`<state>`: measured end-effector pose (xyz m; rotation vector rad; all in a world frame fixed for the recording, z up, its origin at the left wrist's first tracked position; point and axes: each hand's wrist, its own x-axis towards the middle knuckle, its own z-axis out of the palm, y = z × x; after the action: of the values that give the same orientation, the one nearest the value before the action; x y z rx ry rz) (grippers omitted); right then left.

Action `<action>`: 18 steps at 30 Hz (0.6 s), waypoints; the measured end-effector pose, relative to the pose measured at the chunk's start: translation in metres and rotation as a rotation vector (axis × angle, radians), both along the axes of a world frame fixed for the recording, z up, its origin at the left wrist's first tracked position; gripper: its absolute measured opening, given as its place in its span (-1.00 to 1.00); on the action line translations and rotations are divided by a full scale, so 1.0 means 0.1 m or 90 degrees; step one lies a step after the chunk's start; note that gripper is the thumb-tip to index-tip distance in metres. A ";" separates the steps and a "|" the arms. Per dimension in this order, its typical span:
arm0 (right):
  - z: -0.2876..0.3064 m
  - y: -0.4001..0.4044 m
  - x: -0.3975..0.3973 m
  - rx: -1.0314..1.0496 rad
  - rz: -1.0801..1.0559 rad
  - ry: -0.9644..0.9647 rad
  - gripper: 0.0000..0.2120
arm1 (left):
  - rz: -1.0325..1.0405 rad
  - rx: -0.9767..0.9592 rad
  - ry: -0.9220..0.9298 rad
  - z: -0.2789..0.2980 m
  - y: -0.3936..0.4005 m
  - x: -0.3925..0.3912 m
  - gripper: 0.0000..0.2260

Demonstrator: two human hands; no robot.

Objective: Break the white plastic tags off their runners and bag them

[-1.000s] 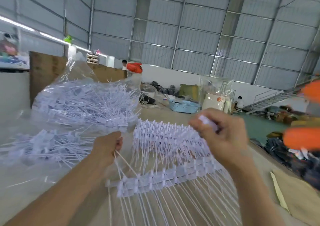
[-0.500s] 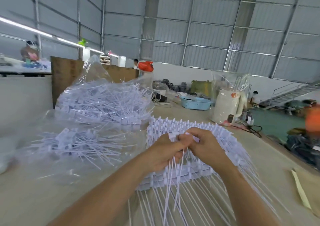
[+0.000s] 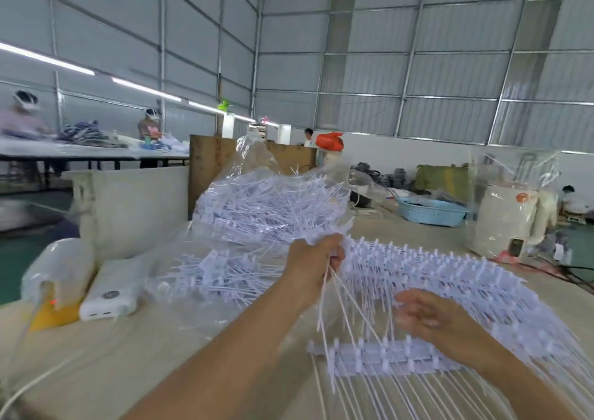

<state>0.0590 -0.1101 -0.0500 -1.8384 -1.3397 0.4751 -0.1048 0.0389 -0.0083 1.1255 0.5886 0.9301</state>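
Observation:
My left hand [image 3: 313, 259] grips a small bunch of loose white tags [image 3: 334, 297] by their heads, their thin tails trailing down, at the edge of the clear plastic bag [image 3: 273, 207] stuffed with white tags. My right hand [image 3: 430, 320] hovers low with fingers relaxed over the stack of white tag runners [image 3: 450, 278] on the table; it looks blurred. A nearer runner strip [image 3: 379, 357] lies flat in front of me. A second clear bag of tags [image 3: 221, 275] lies left of the stack.
A white power bank [image 3: 111, 294] and a white device on an orange base [image 3: 54, 291] sit at the table's left, with a cable running off. A blue basket [image 3: 430, 212] and a bagged white appliance [image 3: 508, 223] stand at the back right. People work at far tables.
My hands have separated. The left moved up and left to the bag's edge with a bunch of tags; the right dropped toward the runners. The camera swung left.

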 end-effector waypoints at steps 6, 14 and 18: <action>-0.18 0.04 0.02 -0.216 0.028 -0.153 -0.25 | 0.319 -0.163 -0.218 0.05 0.77 -0.48 -0.81; -0.27 0.03 0.04 -0.175 0.024 -0.194 -0.39 | 0.623 0.173 0.330 -0.14 1.24 -0.71 -0.47; -0.31 0.04 0.09 -0.161 0.010 -0.205 -0.40 | 0.568 0.391 0.828 -0.25 1.25 -0.90 -0.54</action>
<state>0.0678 -0.1060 -0.0812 -2.1846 -1.5662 0.3812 -0.1944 0.1637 -0.0334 2.0689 2.0803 1.0492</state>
